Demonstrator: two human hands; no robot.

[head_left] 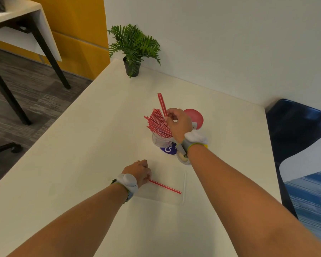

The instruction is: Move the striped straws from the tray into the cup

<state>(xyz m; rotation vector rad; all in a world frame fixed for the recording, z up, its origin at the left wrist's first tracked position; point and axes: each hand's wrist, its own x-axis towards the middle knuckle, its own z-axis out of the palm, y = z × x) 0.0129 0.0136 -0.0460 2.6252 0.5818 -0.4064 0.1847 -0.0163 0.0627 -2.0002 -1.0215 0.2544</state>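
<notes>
A clear cup [160,141] in the middle of the white table holds several red-and-white striped straws [157,124] fanned to the left. My right hand [178,123] is above the cup, shut on a pair of striped straws [162,104] that stick up and away. Nearer to me lies a clear tray [183,190] with a single striped straw [165,186] on it. My left hand [138,172] is at the tray's left end, fingers closed on that straw's left tip.
A red lid [195,117] lies just behind the cup, partly hidden by my right hand. A blue round label [168,150] sits under the cup. A potted green plant [132,51] stands at the far table corner. A dark blue chair [296,130] is at the right.
</notes>
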